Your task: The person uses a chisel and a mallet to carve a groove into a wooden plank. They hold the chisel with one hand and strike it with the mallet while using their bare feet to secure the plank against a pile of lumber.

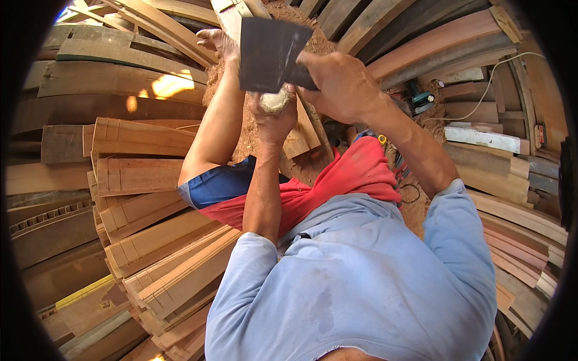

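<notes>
My right hand (343,84) is closed round the short handle of a dark, block-headed mallet (268,54), raised close to the view. Just below its head, my left hand (276,125) grips an upright tool, apparently a chisel; only the pale, frayed round end of its handle (276,101) shows. The chisel's lower part is hidden beneath the left hand. A light brown piece of wood (301,139) lies under and beside that hand, partly covered by my arms. Whether mallet and handle end touch cannot be told from above.
Stacked planks with marked lines (144,174) crowd my left side. My bare foot (218,43) rests ahead amid sawdust (248,129). A green-and-black power tool (419,96), a pale cord (490,81) and a yellow tape measure (382,139) lie at right, near more boards (433,42).
</notes>
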{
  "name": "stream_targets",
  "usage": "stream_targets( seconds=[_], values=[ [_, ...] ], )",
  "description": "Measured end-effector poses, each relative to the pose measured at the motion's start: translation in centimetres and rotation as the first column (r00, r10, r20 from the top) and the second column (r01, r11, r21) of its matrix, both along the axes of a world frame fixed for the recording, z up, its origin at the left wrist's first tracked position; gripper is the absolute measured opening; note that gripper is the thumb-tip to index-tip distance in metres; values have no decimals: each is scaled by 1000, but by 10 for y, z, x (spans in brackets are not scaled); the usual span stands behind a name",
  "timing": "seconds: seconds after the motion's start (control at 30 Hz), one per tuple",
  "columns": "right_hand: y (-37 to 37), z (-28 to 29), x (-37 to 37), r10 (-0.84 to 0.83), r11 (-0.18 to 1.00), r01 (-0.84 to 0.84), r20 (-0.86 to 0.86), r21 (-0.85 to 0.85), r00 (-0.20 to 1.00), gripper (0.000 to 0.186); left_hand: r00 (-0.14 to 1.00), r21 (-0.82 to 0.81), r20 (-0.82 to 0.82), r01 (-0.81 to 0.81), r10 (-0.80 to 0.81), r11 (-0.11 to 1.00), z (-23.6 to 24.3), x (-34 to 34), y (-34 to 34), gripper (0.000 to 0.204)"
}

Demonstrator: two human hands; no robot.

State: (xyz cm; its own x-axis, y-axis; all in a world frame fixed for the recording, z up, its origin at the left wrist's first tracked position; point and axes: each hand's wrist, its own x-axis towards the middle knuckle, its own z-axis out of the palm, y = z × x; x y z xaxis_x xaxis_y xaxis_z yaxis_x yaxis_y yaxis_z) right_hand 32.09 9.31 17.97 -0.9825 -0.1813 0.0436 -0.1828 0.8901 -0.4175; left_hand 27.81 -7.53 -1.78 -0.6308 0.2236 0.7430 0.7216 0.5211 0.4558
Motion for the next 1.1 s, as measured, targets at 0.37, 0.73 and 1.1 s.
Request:
stream_targets(
  seconds=[0.37, 0.73, 1.1],
  values=[
    [5, 34, 5, -64, 987, 57, -43, -151, 997, 53, 883, 485, 430, -52, -186, 873, 49, 8, 3, 25],
    [5, 7, 10, 43, 996, -43, 4, 77, 999, 45, 996, 165, 45, -87, 80, 983, -30, 8, 2, 51],
    [14, 44, 10, -62, 973, 2, -253, -230, 966, 34, 914, 339, 365, 47, -177, 940, 49, 5, -7, 41]
  ],
)
